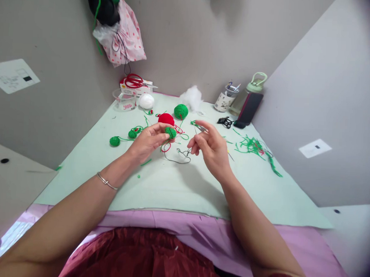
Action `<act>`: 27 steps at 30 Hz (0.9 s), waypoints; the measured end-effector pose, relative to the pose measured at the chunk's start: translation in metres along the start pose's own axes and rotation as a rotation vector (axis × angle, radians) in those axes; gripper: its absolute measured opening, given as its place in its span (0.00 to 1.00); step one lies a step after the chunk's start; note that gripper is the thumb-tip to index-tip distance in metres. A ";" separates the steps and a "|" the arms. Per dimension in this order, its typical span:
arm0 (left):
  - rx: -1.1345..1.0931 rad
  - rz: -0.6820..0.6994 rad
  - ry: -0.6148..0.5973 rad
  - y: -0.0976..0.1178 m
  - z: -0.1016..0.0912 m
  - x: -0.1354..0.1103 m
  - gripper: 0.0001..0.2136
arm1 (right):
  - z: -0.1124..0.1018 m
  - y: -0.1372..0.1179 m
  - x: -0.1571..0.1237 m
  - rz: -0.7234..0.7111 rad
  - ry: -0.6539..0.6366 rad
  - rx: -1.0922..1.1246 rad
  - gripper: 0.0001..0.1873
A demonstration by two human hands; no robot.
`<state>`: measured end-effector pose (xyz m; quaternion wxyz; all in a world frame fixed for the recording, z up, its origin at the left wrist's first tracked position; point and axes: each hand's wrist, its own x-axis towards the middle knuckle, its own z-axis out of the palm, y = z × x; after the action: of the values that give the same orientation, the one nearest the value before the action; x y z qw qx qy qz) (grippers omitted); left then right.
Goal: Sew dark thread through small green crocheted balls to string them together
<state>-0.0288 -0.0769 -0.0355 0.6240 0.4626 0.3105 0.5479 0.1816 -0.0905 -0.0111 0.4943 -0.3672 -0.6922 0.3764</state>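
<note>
Well to the left of the red yarn ball [166, 119], a small green ball [114, 141] rests on the pale green cloth [170, 191], with a strand trailing from it. A second little green ball [132, 134] lies between that one and the red yarn ball. A white yarn ball [146, 101] sits to the left of the red yarn ball and farther back. The left hand [148, 140] is on the near left side of the red yarn ball, thumb and fingers pinching a green crocheted piece [170, 133] with dark lines across it. That piece is at the left hand's fingertips, just in front of the red yarn ball, and a gap parts it from the right hand [213, 148]. A green yarn ball [181, 111] stands behind and to the right of the red yarn ball; a dark thread [183, 163] curls in front. The right hand is to the right, fingers bent, thumb close to them; whether they pinch anything thin, I cannot tell. Farthest right of the red yarn ball are green yarn clippings [251, 144].
</note>
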 end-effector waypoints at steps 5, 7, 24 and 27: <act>0.023 0.004 0.006 0.002 0.004 -0.001 0.13 | 0.005 0.001 -0.001 -0.028 0.014 -0.116 0.07; 0.029 0.002 0.008 0.002 0.004 -0.002 0.13 | 0.007 0.000 -0.001 -0.076 0.027 -0.189 0.05; 0.088 0.040 0.015 -0.001 0.002 0.000 0.14 | 0.014 -0.001 -0.004 0.058 -0.078 -0.188 0.05; 0.091 0.041 0.014 -0.001 0.002 -0.001 0.14 | 0.014 -0.001 -0.004 0.051 -0.078 -0.194 0.05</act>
<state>-0.0270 -0.0779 -0.0355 0.5888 0.4927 0.3301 0.5492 0.1692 -0.0967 -0.0153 0.4191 -0.4159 -0.7346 0.3343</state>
